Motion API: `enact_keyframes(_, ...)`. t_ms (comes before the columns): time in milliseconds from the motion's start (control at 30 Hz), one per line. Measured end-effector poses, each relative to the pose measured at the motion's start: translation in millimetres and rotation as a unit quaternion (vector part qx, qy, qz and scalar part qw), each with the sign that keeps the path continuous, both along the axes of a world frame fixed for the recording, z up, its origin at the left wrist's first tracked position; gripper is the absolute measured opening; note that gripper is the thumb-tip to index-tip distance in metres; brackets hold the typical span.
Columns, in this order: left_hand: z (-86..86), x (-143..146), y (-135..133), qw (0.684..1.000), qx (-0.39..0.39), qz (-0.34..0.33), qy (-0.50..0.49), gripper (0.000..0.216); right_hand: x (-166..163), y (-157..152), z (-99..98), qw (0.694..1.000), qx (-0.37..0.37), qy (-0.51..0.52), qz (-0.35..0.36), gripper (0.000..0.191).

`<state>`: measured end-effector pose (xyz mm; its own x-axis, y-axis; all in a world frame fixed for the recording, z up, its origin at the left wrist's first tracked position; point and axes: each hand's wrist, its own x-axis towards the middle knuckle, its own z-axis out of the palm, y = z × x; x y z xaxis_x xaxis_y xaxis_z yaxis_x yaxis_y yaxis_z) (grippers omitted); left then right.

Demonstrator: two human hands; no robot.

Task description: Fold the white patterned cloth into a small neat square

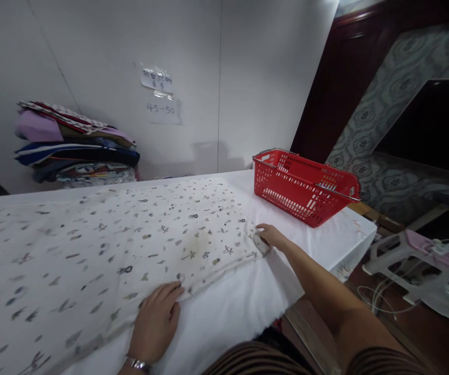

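A pale patterned cloth point(103, 245) with small dark and olive motifs lies spread flat over a table covered in white fabric point(240, 307). My left hand point(156, 323) rests on the cloth's near edge, its fingers closed over the hem. My right hand point(271, 235) reaches out to the cloth's right corner and pinches it between the fingertips. A watch band shows on my left wrist.
A red plastic basket point(306, 186) with metal handles stands on the table's far right. A stack of folded fabrics point(76, 146) sits against the white wall at the back left. Paper labels point(159, 94) hang on the wall. A white machine point(419, 265) stands on the floor right.
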<state>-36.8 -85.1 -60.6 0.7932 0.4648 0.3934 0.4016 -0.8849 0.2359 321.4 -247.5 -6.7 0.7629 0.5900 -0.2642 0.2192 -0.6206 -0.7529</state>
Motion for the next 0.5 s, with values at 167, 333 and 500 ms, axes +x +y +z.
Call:
enact_keyframes(167, -0.9, 0, 1, 1.000, -0.019, 0.001, -0.011, 0.033, 8, 1, 0.6, 0.999, -0.030, 0.011, -0.013, 0.030)
enact_keyframes(333, 0.4, 0, 1, 0.999, -0.030, -0.004, -0.016, 0.032, 17, 8, 8.0, 0.998, -0.067, 0.019, 0.000, 0.024)
enact_keyframes(500, 0.0, 0, 1, 0.999, -0.036, -0.003, -0.015, 0.033, 25, 11, 9.0, 0.993, -0.117, -0.016, 0.016, 0.018)
